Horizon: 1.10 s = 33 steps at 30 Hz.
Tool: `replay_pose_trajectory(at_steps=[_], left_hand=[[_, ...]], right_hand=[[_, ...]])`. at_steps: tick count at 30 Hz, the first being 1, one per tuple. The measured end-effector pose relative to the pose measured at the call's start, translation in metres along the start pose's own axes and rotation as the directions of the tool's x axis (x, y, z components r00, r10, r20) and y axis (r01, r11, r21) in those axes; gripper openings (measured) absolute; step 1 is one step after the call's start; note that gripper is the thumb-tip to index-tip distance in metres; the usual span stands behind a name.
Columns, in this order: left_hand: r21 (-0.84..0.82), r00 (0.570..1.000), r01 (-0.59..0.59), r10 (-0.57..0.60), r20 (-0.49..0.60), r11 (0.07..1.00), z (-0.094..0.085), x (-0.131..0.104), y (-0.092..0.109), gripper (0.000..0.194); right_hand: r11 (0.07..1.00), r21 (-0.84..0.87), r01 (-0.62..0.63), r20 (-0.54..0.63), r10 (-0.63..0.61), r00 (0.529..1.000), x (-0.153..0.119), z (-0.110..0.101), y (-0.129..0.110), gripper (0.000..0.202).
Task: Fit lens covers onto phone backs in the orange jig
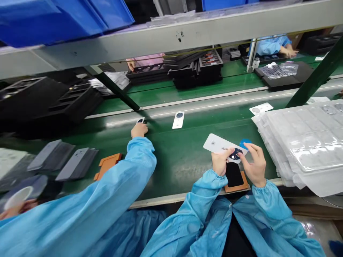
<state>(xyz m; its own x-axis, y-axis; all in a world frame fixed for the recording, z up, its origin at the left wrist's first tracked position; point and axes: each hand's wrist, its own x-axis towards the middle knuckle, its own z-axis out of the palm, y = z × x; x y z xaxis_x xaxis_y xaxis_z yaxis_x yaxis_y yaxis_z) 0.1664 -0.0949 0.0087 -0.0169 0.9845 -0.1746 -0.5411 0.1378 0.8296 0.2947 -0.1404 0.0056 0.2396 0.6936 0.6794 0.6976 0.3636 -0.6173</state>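
Observation:
My left hand (220, 161) holds a white phone back cover (218, 143) tilted above the green work surface, its fingers closed at the lower edge. The cover has a dark round camera ring (235, 154) at its right end. My right hand (254, 163) is curled around that end, thumb at the ring and fingers near the edge. A flat blue disc (244, 143) shows beside the right fingertips; whether they grip it is unclear. Just below both hands lies an orange-brown fixture (242, 182) with a black slab (234, 175) in it.
A co-worker's sleeved arm (125, 171) reaches in from the left, its hand at another cover (140, 120). One white cover (178, 120) lies mid-belt, another (261, 108) farther right. Stacked clear trays (308, 135) stand at right. Grey stacks (77, 164) lie left. A shelf beam (171, 37) crosses overhead.

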Motion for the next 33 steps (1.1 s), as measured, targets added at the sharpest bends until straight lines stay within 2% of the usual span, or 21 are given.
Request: replay_pose_trajectory(at_steps=[2,5,10,15,21,26,33], left_hand=[[0.031,0.998,-0.039,0.040,-0.049,0.999,-0.004,-0.007,-0.002,0.047],[0.112,0.998,-0.040,0.045,-0.042,0.993,-0.011,-0.022,-0.006,0.057],[0.307,0.989,-0.145,0.149,0.012,0.940,-0.020,-0.042,-0.009,0.062],[0.403,0.983,-0.171,0.128,0.131,0.899,-0.027,-0.042,-0.011,0.063],[0.479,0.968,-0.223,0.134,0.213,0.849,-0.033,-0.041,-0.011,0.061],[0.545,0.948,-0.292,0.163,0.274,0.786,-0.032,-0.045,-0.006,0.059],[0.531,0.936,-0.328,0.191,0.297,0.782,-0.027,-0.049,-0.003,0.060]], right_hand=[[0.990,-0.095,0.104,-0.067,-0.111,0.992,0.001,0.002,-0.003,0.016],[0.984,-0.086,0.156,0.010,-0.156,0.988,-0.002,0.006,-0.005,0.010],[0.997,0.004,0.081,0.070,-0.081,0.994,-0.006,0.010,-0.011,0.005],[0.999,0.040,0.006,0.074,-0.009,0.997,-0.006,0.011,-0.016,0.012],[0.995,0.060,-0.079,0.123,0.071,0.990,-0.003,0.010,-0.019,0.018],[0.994,0.062,-0.091,0.104,0.085,0.991,0.000,0.010,-0.023,0.017],[0.994,0.096,-0.059,0.064,0.053,0.997,-0.001,0.009,-0.024,0.015]])
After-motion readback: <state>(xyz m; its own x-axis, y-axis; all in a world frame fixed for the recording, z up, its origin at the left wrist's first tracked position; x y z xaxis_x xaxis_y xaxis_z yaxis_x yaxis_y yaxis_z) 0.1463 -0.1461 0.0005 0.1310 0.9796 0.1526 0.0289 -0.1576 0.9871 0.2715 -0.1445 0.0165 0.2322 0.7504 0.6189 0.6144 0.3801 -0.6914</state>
